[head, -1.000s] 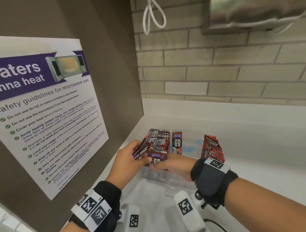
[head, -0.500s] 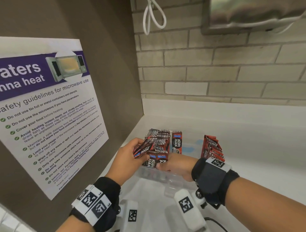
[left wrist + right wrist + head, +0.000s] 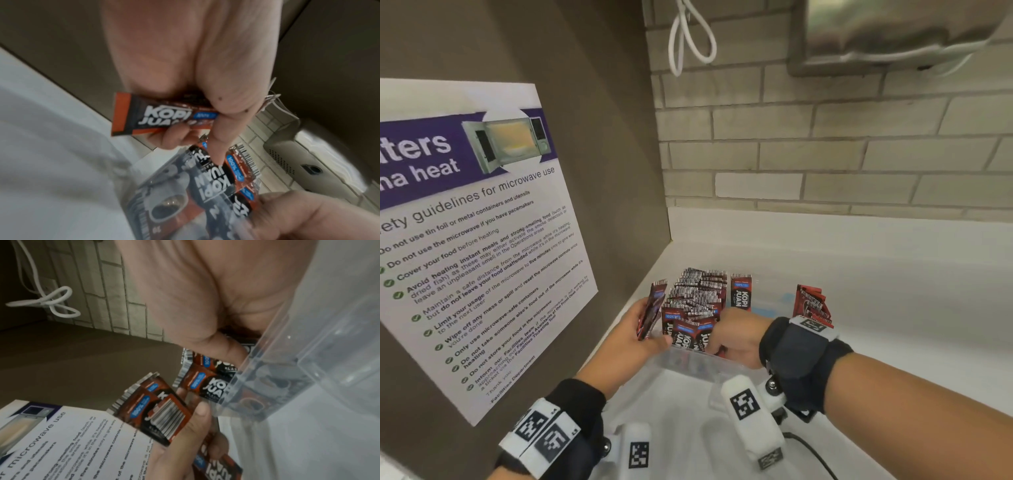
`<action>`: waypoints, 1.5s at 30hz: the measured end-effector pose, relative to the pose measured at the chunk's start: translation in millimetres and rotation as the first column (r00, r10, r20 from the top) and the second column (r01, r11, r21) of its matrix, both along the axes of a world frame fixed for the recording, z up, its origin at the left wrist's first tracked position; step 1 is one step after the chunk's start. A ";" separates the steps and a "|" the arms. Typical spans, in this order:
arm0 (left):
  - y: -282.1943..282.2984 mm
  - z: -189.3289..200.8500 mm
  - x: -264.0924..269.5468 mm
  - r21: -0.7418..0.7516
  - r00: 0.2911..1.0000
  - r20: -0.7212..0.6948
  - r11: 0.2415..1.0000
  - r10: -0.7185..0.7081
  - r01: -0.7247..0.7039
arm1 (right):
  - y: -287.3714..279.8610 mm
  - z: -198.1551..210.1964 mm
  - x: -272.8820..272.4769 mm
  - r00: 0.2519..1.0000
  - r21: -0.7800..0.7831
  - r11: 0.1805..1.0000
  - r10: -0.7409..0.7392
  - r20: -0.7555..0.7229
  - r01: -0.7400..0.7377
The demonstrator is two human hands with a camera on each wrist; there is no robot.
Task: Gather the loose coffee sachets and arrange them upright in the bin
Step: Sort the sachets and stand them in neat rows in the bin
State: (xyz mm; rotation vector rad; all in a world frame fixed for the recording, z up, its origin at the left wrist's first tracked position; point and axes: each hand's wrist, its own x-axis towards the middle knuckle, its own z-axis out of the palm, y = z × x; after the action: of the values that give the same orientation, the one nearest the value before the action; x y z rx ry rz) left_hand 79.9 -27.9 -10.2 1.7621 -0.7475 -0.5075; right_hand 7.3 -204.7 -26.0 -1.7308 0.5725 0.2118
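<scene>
A clear plastic bin (image 3: 698, 365) stands on the white counter, packed with upright red-and-black coffee sachets (image 3: 697, 303). My left hand (image 3: 650, 329) grips a small bunch of sachets (image 3: 653, 308) upright just left of the bin; the left wrist view shows this bunch (image 3: 156, 115) pinched in the left hand (image 3: 197, 123). My right hand (image 3: 717, 346) is curled over the bin's front edge. In the right wrist view its thumb (image 3: 232, 348) presses on the front sachets (image 3: 213, 386) at the bin (image 3: 308, 353) rim; the other fingers are hidden.
A loose pile of sachets (image 3: 811, 305) lies on the counter right of the bin. A brown side panel with a microwave poster (image 3: 482, 240) closes the left side. A brick wall (image 3: 825, 154) stands behind, with a white cable loop (image 3: 688, 37) and a metal dispenser (image 3: 893, 31) above.
My left hand has drawn its bunch of sachets leftward off the bin's stack and turned it more upright. The right hand stays at the bin's front.
</scene>
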 end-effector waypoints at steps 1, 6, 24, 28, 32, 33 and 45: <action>-0.5 -1.0 -1.0 -0.004 0.999 -0.033 1.000 -0.016 0.016 | 2.0 0.3 2.4 1.000 0.006 1.000 -0.013 0.000 0.013; -3.0 -7.4 3.5 -0.017 0.997 -0.066 0.999 0.041 -0.042 | 7.9 -0.4 9.6 0.999 -0.056 0.998 -0.035 -0.026 0.034; 0.0 8.2 -6.9 0.044 0.914 0.401 0.995 0.060 -0.085 | 5.1 -18.1 -11.3 1.000 -0.075 0.997 0.002 0.024 0.000; 11.7 6.7 -10.9 0.062 0.933 0.360 0.998 -0.008 -0.015 | 8.0 -4.7 -39.4 0.994 -0.042 0.994 0.102 0.039 -0.100; 22.7 0.4 -21.8 0.022 0.949 0.308 0.998 -0.069 0.065 | 13.6 9.8 -68.1 0.977 0.021 0.978 0.208 0.042 -0.209; 24.5 -0.5 -25.5 0.005 0.962 0.259 0.996 -0.082 0.084 | 14.4 11.8 -72.1 0.976 0.050 0.975 0.214 0.034 -0.215; 21.8 -16.5 -42.0 -0.104 0.973 -0.184 0.987 -0.141 0.124 | 24.0 9.2 -55.7 0.997 0.112 0.993 0.041 0.068 -0.048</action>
State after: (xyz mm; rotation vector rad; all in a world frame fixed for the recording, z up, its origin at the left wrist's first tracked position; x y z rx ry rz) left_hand 37.9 -6.1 -26.6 1.5595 -0.7439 -0.7106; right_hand -48.4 -180.7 -16.9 -1.6350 0.4655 0.2145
